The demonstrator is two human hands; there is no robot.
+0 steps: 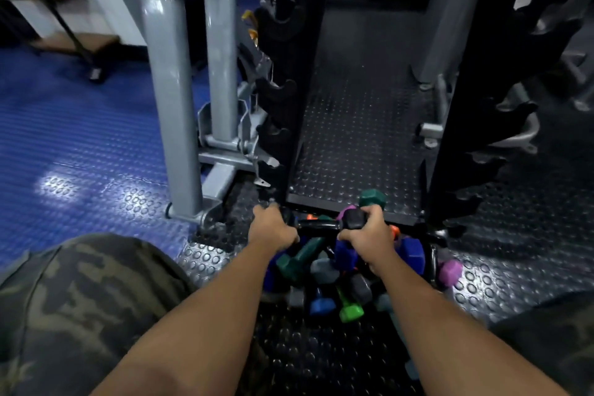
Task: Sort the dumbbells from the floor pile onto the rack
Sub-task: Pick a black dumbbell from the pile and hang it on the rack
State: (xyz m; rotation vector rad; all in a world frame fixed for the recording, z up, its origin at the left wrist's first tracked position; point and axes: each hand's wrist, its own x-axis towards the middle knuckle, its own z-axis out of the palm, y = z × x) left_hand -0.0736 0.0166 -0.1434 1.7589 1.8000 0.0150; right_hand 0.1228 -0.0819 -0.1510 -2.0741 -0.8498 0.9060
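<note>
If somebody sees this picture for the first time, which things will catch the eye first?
First, the colourful pile of dumbbells on the dark studded floor, at the foot of the black rack. Just above it, both hands reach in: the right hand grips a black dumbbell, the left hand curls around something hidden. To the left, grey machine posts stand beside a blue floor.

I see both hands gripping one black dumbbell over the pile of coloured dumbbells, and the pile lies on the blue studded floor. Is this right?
Not quite. The head view shows the pile of coloured dumbbells on black studded floor, not blue. Both hands, left hand and right hand, do grip the black dumbbell.
</note>
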